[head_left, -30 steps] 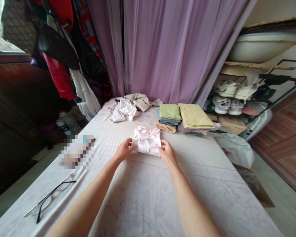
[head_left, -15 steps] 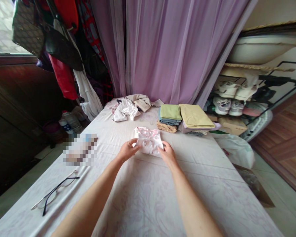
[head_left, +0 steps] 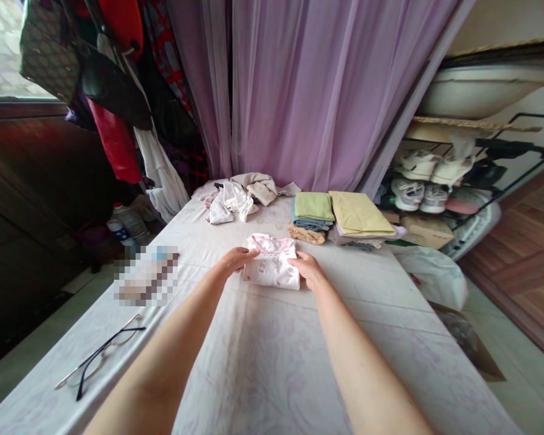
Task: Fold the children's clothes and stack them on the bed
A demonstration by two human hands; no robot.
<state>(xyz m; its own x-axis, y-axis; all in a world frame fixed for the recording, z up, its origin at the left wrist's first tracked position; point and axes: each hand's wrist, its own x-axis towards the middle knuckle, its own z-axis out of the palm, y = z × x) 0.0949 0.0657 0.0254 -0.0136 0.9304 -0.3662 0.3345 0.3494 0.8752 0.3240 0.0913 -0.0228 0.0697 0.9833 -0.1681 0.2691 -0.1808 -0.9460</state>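
View from the head, forward and down over a pale sheet [head_left: 272, 362] spread on a long flat surface. Centre of the frame: a small white garment [head_left: 272, 270] with pink trim, folded to a compact rectangle and lying flat on the sheet, collar toward the top of the frame. The left hand [head_left: 232, 261] meets the garment's upper left corner, fingertips drawn together on the pink edge in a pinch; the right hand [head_left: 306, 268] lies against the right edge with fingers bent onto the cloth; whether it grips or only presses cannot be told from this angle. Both forearms run up from the lower edge of the frame and converge on the garment.

Just above and right of the garment: a stack of folded clothes [head_left: 314, 206], green on top, beside a wider yellow pile [head_left: 358, 212]. Above and left: a loose heap of unfolded clothes [head_left: 240, 196]. Lower left: a pair of glasses [head_left: 100, 356] on the sheet, well apart from the hands. Behind, a lilac curtain [head_left: 308, 90]; upper right, shoes [head_left: 417, 178] on a rack.

Step in hand, as judged: squaring off the folded garment, both hands at its far corners. A lift from here calls for a hold on both sides at once, layers pinched together, so the fold keeps its shape; the stacks lie near, up and to the right.
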